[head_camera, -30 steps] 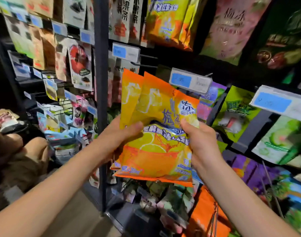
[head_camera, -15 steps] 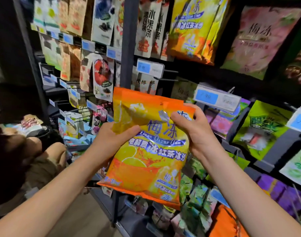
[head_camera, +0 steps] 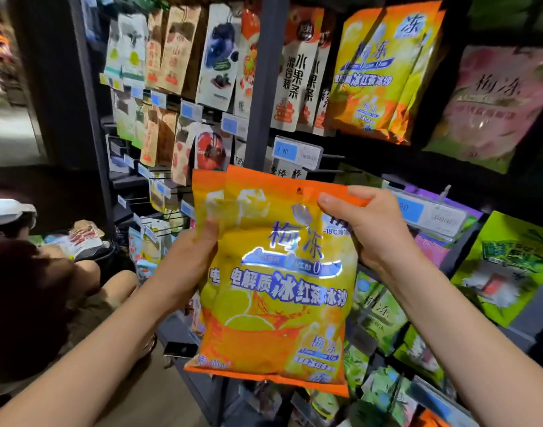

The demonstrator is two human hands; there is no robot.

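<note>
Head cam: 2 orange pouches (head_camera: 282, 288) held up in front of the rack (head_camera: 261, 87), 1 tucked behind the other and peeking out on the left. Left hand (head_camera: 187, 266) grips their left edge, thumb pressed on the front, other fingers hidden behind. Right hand (head_camera: 368, 229) pinches the top right corner, thumb on front. Matching bags (head_camera: 378, 72) hang on the rack, upper right.
</note>
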